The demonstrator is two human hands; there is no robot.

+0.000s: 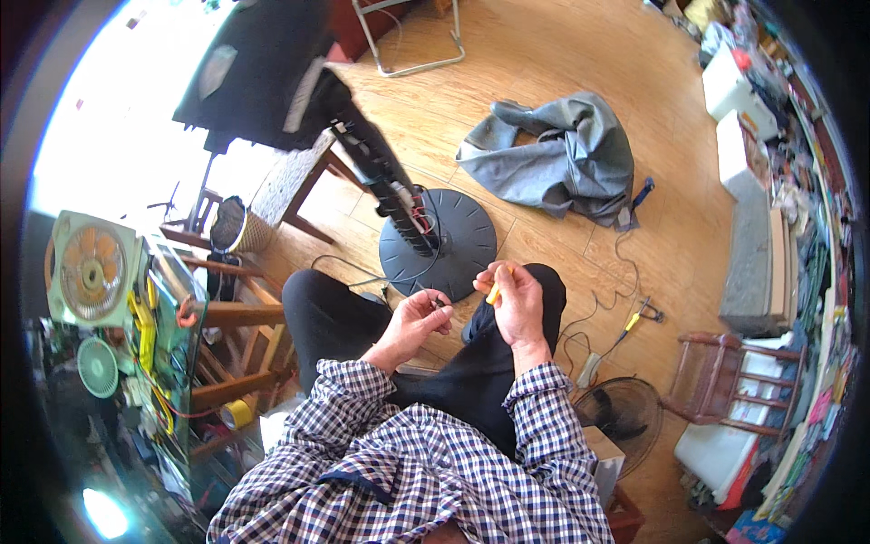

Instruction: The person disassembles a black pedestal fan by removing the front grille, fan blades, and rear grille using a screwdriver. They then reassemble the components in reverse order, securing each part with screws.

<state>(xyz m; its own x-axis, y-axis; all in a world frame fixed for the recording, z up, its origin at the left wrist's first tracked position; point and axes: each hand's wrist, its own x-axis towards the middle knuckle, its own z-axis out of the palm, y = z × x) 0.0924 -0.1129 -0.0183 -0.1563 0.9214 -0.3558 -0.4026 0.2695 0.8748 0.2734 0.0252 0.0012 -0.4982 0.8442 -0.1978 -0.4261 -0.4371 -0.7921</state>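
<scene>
Over my lap, my left hand pinches a small dark piece between thumb and fingers; its kind is too small to make out. My right hand, a short way to the right, is closed around a slim yellow-handled tool, whose tip I cannot see. Just beyond my knees stands a tall dark column with exposed parts and red wires, leaning up from a round black base. A thin dark cable runs from near the base toward my left knee.
A grey cloth lies crumpled on the wooden floor ahead. At right are a soldering iron with a yellow grip, a round fan guard and a wooden chair. A box fan and yellow tape roll sit at left.
</scene>
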